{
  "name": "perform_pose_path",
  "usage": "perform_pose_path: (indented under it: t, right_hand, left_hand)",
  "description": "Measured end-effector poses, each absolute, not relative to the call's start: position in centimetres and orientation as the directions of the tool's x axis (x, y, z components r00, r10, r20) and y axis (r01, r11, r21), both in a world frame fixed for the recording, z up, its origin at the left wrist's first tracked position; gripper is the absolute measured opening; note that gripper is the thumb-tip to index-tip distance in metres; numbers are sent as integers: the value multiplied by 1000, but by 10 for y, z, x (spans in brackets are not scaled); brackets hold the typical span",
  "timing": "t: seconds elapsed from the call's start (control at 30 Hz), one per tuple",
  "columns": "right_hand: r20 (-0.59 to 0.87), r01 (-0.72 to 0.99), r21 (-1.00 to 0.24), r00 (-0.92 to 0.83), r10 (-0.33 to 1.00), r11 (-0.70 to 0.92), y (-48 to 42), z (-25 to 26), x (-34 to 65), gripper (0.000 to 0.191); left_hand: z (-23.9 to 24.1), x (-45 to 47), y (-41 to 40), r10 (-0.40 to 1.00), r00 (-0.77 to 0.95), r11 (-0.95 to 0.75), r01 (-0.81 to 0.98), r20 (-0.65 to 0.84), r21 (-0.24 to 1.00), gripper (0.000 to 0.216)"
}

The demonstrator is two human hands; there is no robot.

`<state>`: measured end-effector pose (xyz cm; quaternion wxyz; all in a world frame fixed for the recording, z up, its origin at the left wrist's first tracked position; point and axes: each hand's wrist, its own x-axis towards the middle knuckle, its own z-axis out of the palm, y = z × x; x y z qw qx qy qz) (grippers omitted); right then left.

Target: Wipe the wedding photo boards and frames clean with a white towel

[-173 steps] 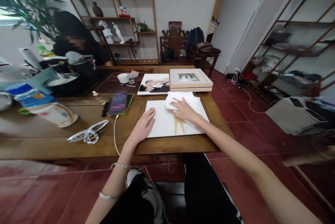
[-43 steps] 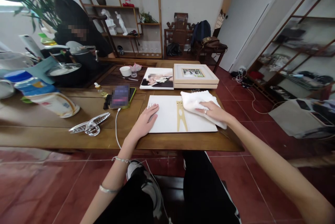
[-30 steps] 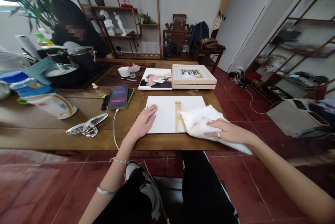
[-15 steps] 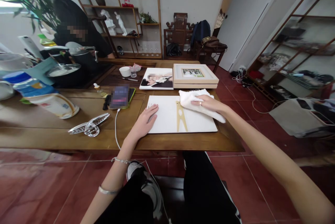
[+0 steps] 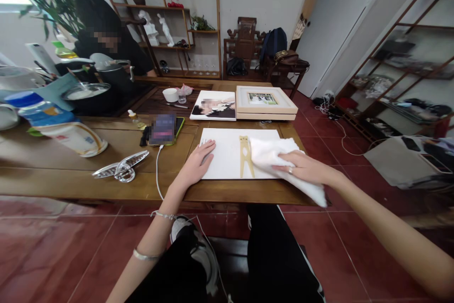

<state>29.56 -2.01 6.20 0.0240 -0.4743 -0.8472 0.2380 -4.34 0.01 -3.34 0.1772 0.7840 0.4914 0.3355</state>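
Note:
My left hand (image 5: 196, 165) lies flat with its fingers stretched over the left edge of a white board (image 5: 225, 161) on the wooden table. A tan cat-shaped stand (image 5: 243, 142) with two legs is on the board's face, near its middle. In my right hand (image 5: 307, 168) is a white cloth (image 5: 271, 151), gripped with the fingers and pressed onto the board's right part. The cloth hides the board's right front corner, and its tail hangs towards the table's right front corner.
Behind the board are a photo panel (image 5: 213, 110) and stacked wooden picture frames (image 5: 266, 110). To the left lie a phone (image 5: 163, 129) on a white cable, a silver hair clip (image 5: 122, 166) and a blue-capped bottle (image 5: 56, 123). A person (image 5: 109, 33) in black sits at the far left.
My right hand has drawn the cloth towards me and to the right, from the board's back right area to its front right. My left hand stays in place.

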Motion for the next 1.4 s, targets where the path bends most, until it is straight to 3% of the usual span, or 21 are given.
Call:
perform_pose_path:
  t: [0.17,0.37,0.63,0.8,1.13,1.4]
  right_hand:
    - [37,707,-196,-687,725,680,37,34,275,33]
    - [50,687,-113,-718,695,718,43,28,276,40]
    - [5,556,-197,-823,568,807,-54,42,292,43]
    - [-35,573,-248,-811,584,781,-54,48,291,45]
    - [63,700,-208,-687,724,683,56,30,246,46]
    - [160,591,-139,-778,607,795,-18,17,221,36]
  left_hand:
    - [-31,-44,-1,890,300,-454,641,342,619,45]
    - [-30,-44,-1,892,305,-452,649,335,612,45]
    - [-30,-43,-1,892,299,-450,654,339,608,44]
    - [-32,-43,0,891,291,-451,648,347,613,43]
    - [-27,-43,-2,896,297,-444,647,331,620,44]
    - [-31,-43,-1,893,289,-449,645,346,619,43]
